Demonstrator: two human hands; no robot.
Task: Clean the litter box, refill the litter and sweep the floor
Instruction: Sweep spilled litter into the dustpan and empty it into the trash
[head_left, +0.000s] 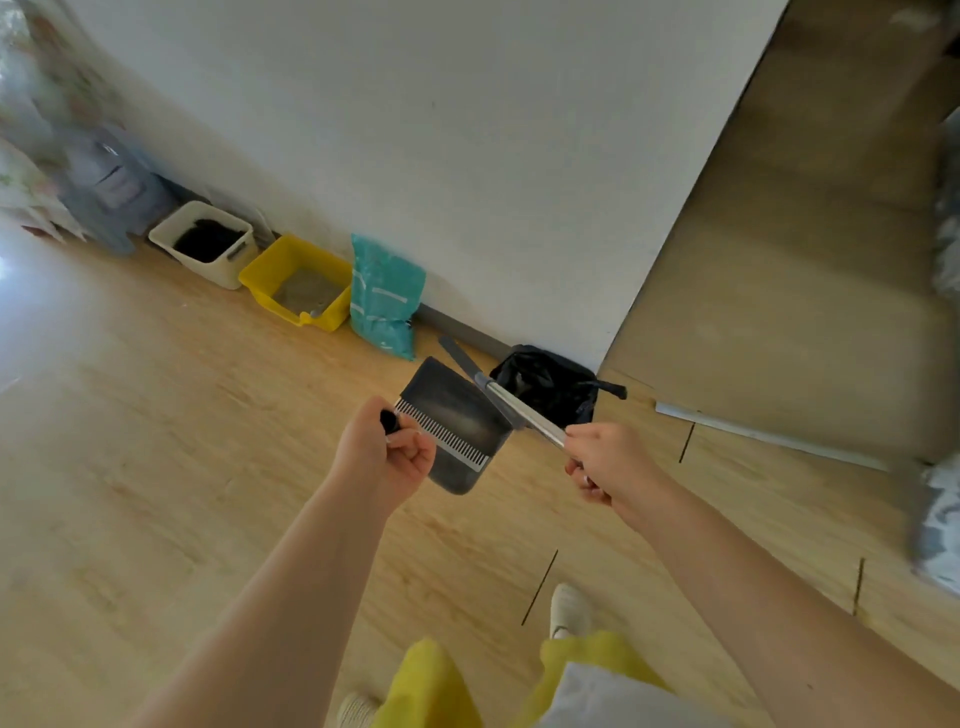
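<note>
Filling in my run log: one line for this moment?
left hand: grips dustpan handle | right hand: grips broom handle | litter box: by wall | phase: sweeping

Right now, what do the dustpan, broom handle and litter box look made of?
Dustpan: matte dark plastic, apparently; its comb teeth look moulded. Broom handle, gripped by the right hand: shiny silver tube, probably metal. Litter box: glossy yellow plastic, evenly coloured walls.

Two bins (203, 243) (297, 280) — one bag (384, 296)
</note>
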